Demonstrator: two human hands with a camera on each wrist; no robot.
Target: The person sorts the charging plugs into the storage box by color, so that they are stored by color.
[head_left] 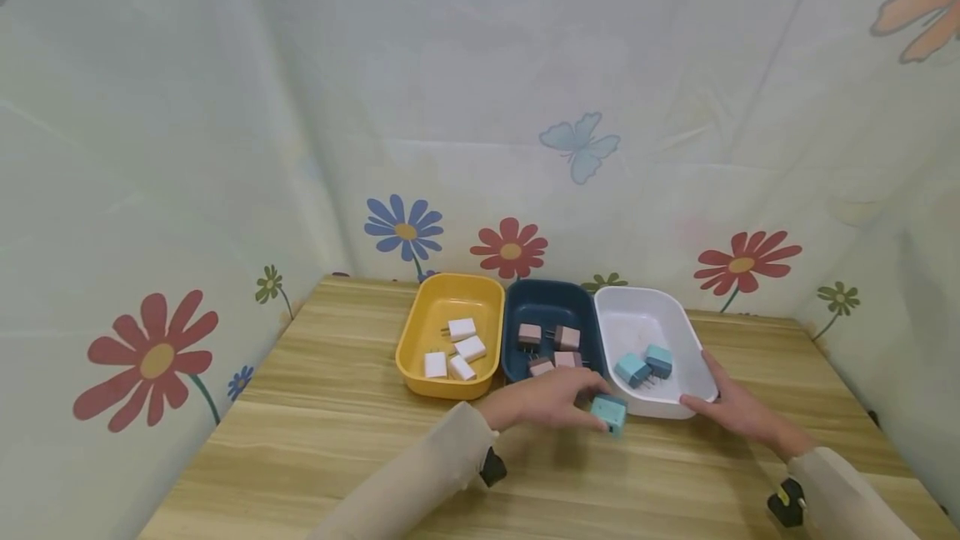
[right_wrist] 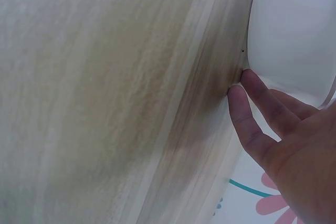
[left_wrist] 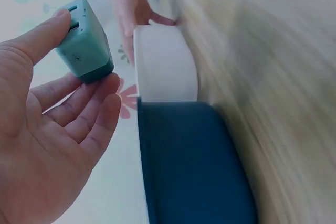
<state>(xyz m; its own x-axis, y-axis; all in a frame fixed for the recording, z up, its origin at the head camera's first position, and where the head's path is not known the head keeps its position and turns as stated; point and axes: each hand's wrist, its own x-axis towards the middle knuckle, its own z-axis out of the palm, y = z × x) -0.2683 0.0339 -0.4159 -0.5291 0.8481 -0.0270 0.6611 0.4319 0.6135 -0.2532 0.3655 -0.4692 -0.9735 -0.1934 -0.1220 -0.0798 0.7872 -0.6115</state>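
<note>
My left hand (head_left: 543, 398) pinches a teal USB charger (head_left: 609, 413) between thumb and fingers, just in front of the white bin (head_left: 678, 307). Two ports on one face show in the left wrist view, where the charger (left_wrist: 86, 40) is held above the level of the bin rims. Two more teal chargers (head_left: 633, 369) with metal prongs lie inside the white bin. At that bin's front right corner rests my right hand (head_left: 738, 411), its fingers spread along the outside. In the right wrist view the fingertips (right_wrist: 239, 98) reach down to the tabletop beside the bin wall.
Left of the white bin stands a dark blue bin (head_left: 551, 290) with several pinkish-brown chargers (head_left: 567, 338). Beside it, a yellow bin (head_left: 405, 357) holds several white chargers (head_left: 461, 328). The bins line up on a wood-grain table (head_left: 322, 440), before a flower-print curtain (head_left: 480, 90).
</note>
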